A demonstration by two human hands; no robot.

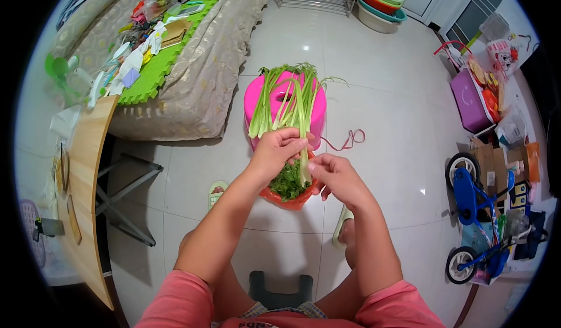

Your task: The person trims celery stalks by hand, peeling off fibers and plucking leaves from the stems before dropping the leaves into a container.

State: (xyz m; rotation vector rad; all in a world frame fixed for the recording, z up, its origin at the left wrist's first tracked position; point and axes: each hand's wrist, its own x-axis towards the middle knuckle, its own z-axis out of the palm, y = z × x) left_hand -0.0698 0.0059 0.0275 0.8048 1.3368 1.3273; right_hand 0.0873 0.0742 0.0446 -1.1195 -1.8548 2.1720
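Observation:
A long celery stalk (pixel 302 117) is gripped between the thumb and fingers of my left hand (pixel 277 153), its pale base pointing down toward me. At that base, the bent fingers and thumb of my right hand (pixel 338 179) close in on the stalk's edge. More celery stalks (pixel 266 106) lie across a pink plastic stool (pixel 318 109), leafy ends at the far side. Below my hands, an orange-red plastic bag (pixel 286 204) holds green leaves (pixel 287 182). My hands partly cover the stool's near edge and the bag.
A thin reddish strap (pixel 350 140) lies on the tiled floor right of the stool. To the left stand a cloth-covered bed (pixel 193 94) and a wooden board table (pixel 90 153). A blue balance bike (pixel 467 196) and purple bin (pixel 469 100) are at right; stacked basins (pixel 380 15) stand behind.

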